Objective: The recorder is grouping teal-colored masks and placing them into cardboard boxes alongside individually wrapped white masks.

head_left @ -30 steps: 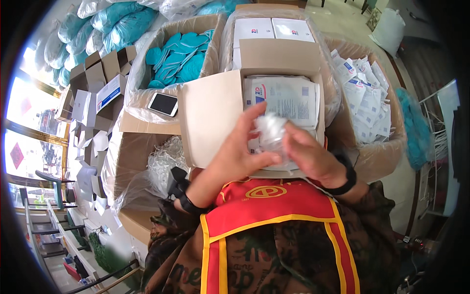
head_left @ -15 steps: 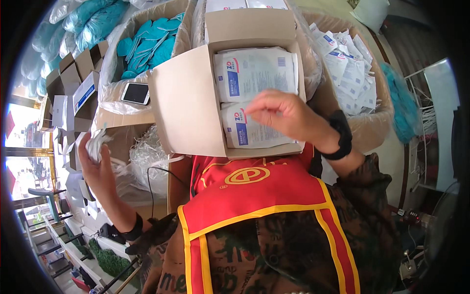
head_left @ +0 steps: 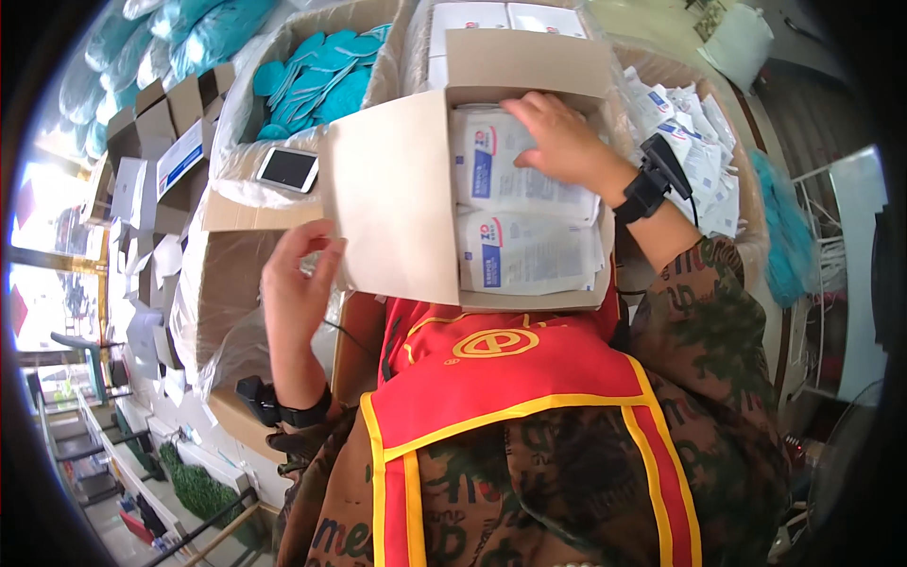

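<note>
Head view: flap (head_left: 389, 203) separates left hand (head_left: 298, 283) from packets (head_left: 534, 255); right hand (head_left: 570, 146) over them; grips unclear; phone (head_left: 288, 170) nearby.

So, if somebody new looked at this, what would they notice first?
Probably the bright red apron with yellow edges, low in the middle. Just above it sits an open cardboard box of white packets, with the right hand over the farther packets and the left hand beside the box's left flap. Then the heap of teal pads would pop out, in the plastic-lined carton left of centre near the top.
</note>
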A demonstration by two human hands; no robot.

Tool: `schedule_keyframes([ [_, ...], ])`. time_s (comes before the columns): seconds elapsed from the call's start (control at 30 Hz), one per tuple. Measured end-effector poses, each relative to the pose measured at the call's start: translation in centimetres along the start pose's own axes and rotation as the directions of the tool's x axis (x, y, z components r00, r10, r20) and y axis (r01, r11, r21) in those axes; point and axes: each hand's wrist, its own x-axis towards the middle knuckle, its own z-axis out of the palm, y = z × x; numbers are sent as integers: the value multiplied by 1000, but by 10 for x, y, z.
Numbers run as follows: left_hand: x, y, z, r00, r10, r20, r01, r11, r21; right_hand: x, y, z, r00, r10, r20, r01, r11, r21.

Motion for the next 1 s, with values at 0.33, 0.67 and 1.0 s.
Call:
schedule_keyframes([
  [0.33,63,59,95,984,180,14,-149,857,-494,-53,-50,-31,989,42,-144,8,945,328],
  [0.67,52,68,114,930,56,364,137,865,-482,-65,-54,-26,970,-3,-242,91,932,351],
  [1.0,27,84,109,963,84,254,85,805,-587,-76,-75,-35,970,30,-242,73,911,405],
])
